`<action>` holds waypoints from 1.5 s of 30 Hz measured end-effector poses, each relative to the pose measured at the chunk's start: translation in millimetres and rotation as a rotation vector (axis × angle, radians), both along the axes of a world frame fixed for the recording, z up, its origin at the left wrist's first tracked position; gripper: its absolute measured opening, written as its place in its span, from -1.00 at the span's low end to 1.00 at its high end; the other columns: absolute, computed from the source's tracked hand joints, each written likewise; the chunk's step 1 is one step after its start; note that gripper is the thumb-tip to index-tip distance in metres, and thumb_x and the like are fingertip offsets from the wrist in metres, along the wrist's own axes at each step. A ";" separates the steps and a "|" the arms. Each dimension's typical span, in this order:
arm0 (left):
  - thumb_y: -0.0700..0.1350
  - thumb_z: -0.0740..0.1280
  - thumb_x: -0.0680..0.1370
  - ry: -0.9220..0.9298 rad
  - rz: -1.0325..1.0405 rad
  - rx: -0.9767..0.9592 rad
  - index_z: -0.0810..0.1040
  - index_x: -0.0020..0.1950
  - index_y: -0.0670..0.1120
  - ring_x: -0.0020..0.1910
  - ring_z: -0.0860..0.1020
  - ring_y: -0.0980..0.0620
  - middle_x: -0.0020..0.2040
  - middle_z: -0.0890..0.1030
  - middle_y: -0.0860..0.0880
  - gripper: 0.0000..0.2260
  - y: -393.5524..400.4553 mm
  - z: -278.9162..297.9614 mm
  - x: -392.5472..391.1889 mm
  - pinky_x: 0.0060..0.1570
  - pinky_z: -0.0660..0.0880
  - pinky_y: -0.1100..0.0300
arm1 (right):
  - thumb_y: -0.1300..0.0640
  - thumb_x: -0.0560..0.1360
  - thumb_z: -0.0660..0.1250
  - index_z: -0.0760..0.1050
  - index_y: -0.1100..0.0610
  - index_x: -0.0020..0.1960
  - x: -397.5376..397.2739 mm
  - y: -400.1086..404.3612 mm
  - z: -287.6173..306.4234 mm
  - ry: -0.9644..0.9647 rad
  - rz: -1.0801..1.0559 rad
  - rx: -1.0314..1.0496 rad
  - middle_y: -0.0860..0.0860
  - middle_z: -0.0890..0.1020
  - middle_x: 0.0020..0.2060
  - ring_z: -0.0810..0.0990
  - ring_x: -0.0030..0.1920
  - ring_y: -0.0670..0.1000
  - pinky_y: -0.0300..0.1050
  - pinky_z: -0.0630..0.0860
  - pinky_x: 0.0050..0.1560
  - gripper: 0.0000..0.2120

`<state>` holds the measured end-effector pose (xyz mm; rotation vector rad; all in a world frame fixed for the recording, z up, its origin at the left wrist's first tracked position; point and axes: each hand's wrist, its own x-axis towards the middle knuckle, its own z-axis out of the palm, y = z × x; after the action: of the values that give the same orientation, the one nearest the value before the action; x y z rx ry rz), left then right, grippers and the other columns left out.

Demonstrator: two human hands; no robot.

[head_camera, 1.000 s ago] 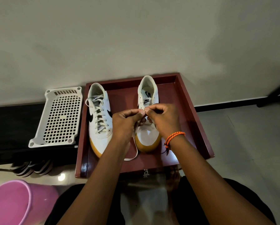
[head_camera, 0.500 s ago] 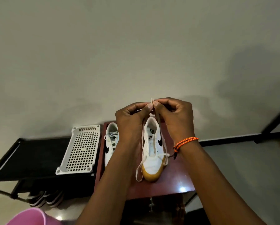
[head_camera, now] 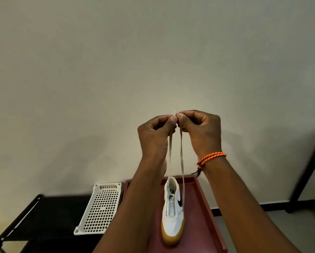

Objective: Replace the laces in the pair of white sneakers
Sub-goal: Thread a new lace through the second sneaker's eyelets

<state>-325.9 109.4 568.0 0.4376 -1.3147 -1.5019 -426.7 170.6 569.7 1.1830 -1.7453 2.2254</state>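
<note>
Lace (head_camera: 181,157) ends pinched together, one in left hand (head_camera: 155,133), one in right hand (head_camera: 201,131), raised above sneaker (head_camera: 173,209) on red tray (head_camera: 206,212), apparently to even both lengths.

The sneaker (head_camera: 173,214) looked like smooth white leather-ish stuff with a rubbery tan sole, and the lace (head_camera: 181,157) was flat woven cloth, pretty matt. The dark red tray (head_camera: 204,207) had a slightly glossy finish. The white basket (head_camera: 100,210) was perforated plastic; the bracelet (head_camera: 212,157) was braided orange cord.
</note>
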 end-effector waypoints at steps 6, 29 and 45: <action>-0.21 0.54 0.56 0.018 0.032 0.005 0.78 -0.02 -0.12 -0.12 0.72 -0.02 -0.14 0.77 -0.10 -0.97 13.2 31.5 4.1 0.04 0.69 0.14 | 0.21 0.55 0.51 0.76 0.10 -0.05 7.5 10.7 33.8 0.029 -0.019 -0.012 -0.04 0.75 -0.23 0.75 -0.13 0.01 0.07 0.73 -0.01 -0.95; -0.27 0.52 0.56 0.028 0.019 0.037 0.76 -0.03 -0.14 -0.06 0.76 -0.08 -0.12 0.77 -0.11 -0.95 5.0 -1.3 -16.8 0.02 0.69 0.19 | 0.21 0.58 0.48 0.74 0.17 0.02 -17.9 2.2 -3.1 -0.011 0.036 0.060 0.02 0.76 -0.16 0.76 -0.08 0.04 0.04 0.73 0.01 -0.93; -0.30 0.51 0.56 -0.458 0.079 0.449 0.73 -0.11 -0.14 -0.37 0.61 0.12 -0.34 0.69 -0.01 -0.91 -51.4 -314.2 -27.3 -0.28 0.57 0.28 | 0.29 0.53 0.49 0.73 0.05 -0.18 -63.6 -11.6 -306.0 -0.431 0.008 0.513 0.08 0.75 -0.27 0.72 -0.22 0.09 0.03 0.65 -0.11 -0.82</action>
<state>-353.2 57.9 253.8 1.1642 -1.2728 -1.6901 -490.3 159.0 263.6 0.7955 -2.5963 2.2278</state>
